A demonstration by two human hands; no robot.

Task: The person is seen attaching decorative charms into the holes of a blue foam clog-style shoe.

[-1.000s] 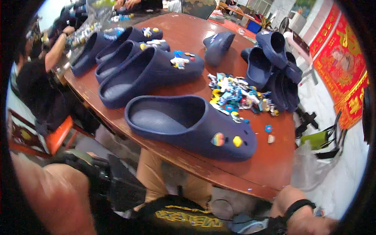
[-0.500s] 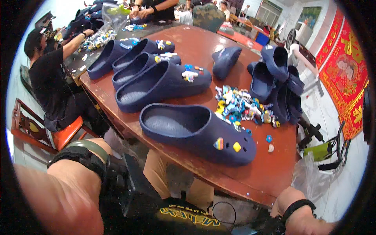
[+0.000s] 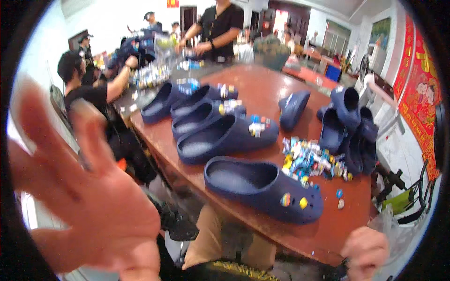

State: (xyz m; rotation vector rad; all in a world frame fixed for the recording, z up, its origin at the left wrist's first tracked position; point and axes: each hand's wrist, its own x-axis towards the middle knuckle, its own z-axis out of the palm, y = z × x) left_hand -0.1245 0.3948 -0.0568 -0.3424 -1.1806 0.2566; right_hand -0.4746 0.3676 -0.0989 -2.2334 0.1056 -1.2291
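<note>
My left hand (image 3: 105,206) is raised large at the left, its fingers spread and blurred, holding nothing I can see. At the table's right front edge, my right hand (image 3: 365,248) has its fingers curled; whatever is in it, if anything, is hidden. Between them a navy clog (image 3: 262,192) lies on the table, with a rainbow heart charm (image 3: 285,200) and a yellow charm (image 3: 303,203) on its toe. Behind it several more navy clogs (image 3: 225,136) with charms stand in a row. A pile of small colourful shoe charms (image 3: 311,159) lies to the right.
The red-brown table (image 3: 243,82) carries a lone tilted clog (image 3: 293,110) and a stack of clogs (image 3: 347,126) at right. A seated person (image 3: 86,89) and a standing person (image 3: 220,28) work at a dark table beyond. A blue bin (image 3: 333,72) stands farther back.
My left hand has come up, fingers now spread in view. My right hand now shows at the table edge, fingers curled. The view has tilted up, so the clogs appear lower and farther right.
</note>
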